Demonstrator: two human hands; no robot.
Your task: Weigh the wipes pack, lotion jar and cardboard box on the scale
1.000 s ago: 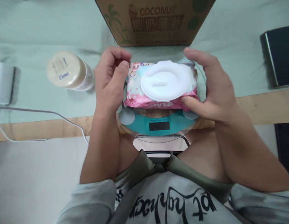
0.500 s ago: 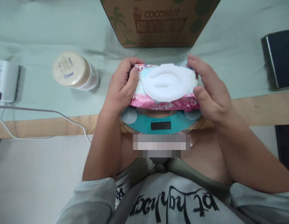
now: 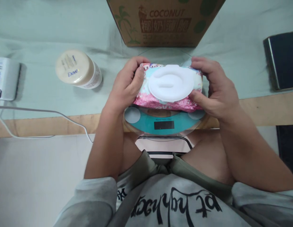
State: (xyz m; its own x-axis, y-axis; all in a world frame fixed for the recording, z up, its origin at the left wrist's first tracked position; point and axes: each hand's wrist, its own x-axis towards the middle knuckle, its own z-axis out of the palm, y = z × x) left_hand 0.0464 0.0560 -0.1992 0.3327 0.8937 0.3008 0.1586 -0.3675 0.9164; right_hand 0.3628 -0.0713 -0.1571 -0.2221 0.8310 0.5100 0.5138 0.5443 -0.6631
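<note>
A pink and light-blue pack of wet wipes (image 3: 146,99) with a white oval plastic lid (image 3: 171,83) is held between my two hands. My left hand (image 3: 127,82) grips its left end, thumb on top. My right hand (image 3: 217,88) grips the other end, its thumb pressing on the top near the lid's edge. Under the pack is a round glass scale (image 3: 143,121) with a teal band and a dark display (image 3: 164,125). The pack covers most of the scale; whether it rests on the glass I cannot tell.
A brown cardboard box (image 3: 165,25) stands behind the scale. To the left are a Dove jar (image 3: 75,69), a white device (image 3: 6,78) and a white cable (image 3: 54,112). A black box-shaped object (image 3: 284,61) lies right. The table's wooden edge (image 3: 274,110) runs in front.
My right thumb has moved inward onto the top of the pack, near the lid. The pack has shifted slightly to the right, and the whole view has moved a little.
</note>
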